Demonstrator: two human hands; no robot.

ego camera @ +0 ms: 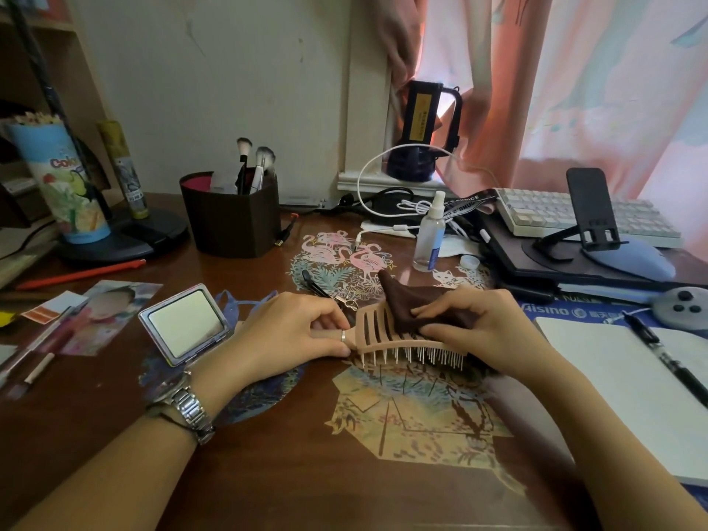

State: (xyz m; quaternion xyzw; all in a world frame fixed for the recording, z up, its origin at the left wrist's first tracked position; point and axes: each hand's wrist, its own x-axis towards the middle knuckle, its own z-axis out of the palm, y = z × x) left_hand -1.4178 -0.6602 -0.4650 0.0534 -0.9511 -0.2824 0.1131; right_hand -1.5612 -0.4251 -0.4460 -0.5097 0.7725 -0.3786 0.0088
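A beige vented hairbrush (377,329) lies on its side over the brown desk, white bristles pointing down toward me. My left hand (291,329) grips its handle, fingers curled round it, a ring on one finger and a metal watch on the wrist. My right hand (486,331) pinches a dark brown cloth (415,302) and holds it against the brush's slotted back. One corner of the cloth sticks up above the brush.
A small square mirror (186,323) stands left of my left hand. A clear spray bottle (430,235) and a dark brush holder (231,216) stand behind. An open notebook (617,385) with a pen (668,358) lies right. Keyboard (551,214), phone stand (592,210) and cables crowd the back right.
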